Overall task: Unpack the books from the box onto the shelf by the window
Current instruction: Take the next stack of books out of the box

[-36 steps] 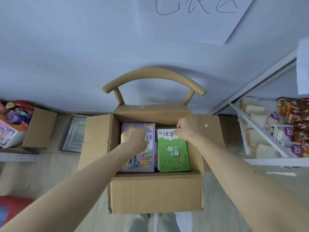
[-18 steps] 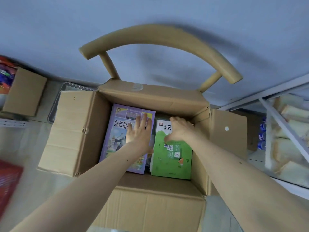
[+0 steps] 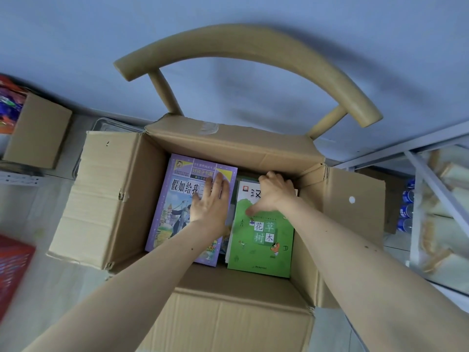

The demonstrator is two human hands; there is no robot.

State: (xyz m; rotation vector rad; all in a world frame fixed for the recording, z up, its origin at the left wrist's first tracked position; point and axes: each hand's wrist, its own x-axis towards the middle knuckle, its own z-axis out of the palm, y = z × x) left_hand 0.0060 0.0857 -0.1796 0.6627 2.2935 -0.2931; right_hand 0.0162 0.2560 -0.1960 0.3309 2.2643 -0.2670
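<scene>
From the head camera, an open cardboard box (image 3: 223, 323) sits on a wooden chair (image 3: 243, 47) whose curved backrest arches above it against a pale blue wall, the box's four flaps folded outward. Inside lie two stacks of books side by side: a purple book (image 3: 175, 199) tops the left stack and a green book (image 3: 261, 245) with Chinese characters tops the right one, their covers facing up. The left hand (image 3: 210, 201) lies flat on the purple book, fingers straight and together, palm down, gripping nothing. The right hand (image 3: 271, 194) is at the far end of the green book, its thumb pressed on the cover and its fingers curled over the top edge toward the back wall of the box, so it pinches that edge. At the right stands a white metal shelf (image 3: 436, 184) carrying wrapped bread and blue cans. At the left are a smaller cardboard box (image 3: 38, 130) with bright packets beside it, a metal tray partly hidden behind the box flap, and a red basket (image 3: 12, 270) at the frame edge.
</scene>
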